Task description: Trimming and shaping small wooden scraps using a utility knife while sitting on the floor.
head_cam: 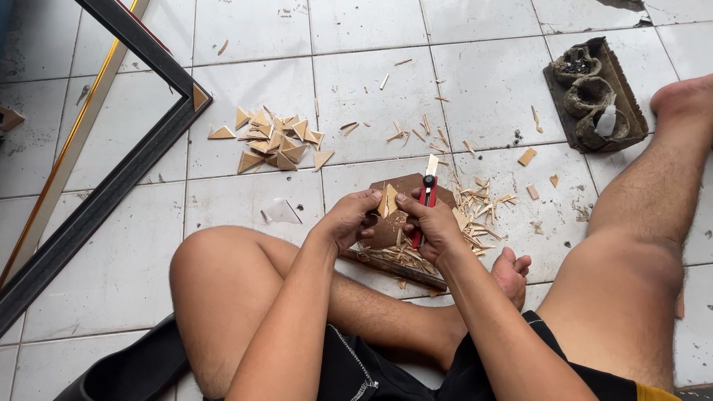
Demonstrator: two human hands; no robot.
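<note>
Hands [394,219] amid wood shavings [479,208], triangles [275,141]

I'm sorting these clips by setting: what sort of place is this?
Likely an informal framing workshop on a white tiled floor. A dark picture frame lies nearby, beside a pile of wooden triangles, and the right hand holds a red utility knife among shavings.
</note>
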